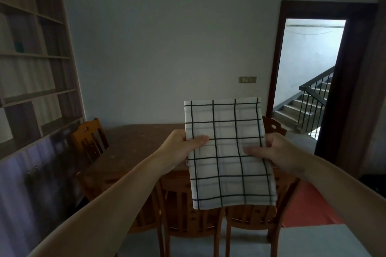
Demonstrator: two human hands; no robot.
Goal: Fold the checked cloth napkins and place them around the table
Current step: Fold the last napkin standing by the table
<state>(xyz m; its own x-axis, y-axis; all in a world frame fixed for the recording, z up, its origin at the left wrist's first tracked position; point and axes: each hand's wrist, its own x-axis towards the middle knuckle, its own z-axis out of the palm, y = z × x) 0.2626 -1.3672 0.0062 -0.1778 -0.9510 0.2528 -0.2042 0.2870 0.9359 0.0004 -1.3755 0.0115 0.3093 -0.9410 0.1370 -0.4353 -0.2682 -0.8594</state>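
At the centre right of the frame, the left hand (183, 144) and right hand (271, 152) pinch opposite side edges of a folded checked napkin (227, 152), held up above the wooden table (133, 148).

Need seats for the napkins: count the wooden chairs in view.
4: one wooden chair at the brown wooden table's left, one at its far right, two on the near side. The held checked cloth napkin may hide more.

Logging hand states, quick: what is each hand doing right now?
Left hand: closed on the left edge of the white cloth napkin with black checks, held in the air.
Right hand: closed on the napkin's right edge.
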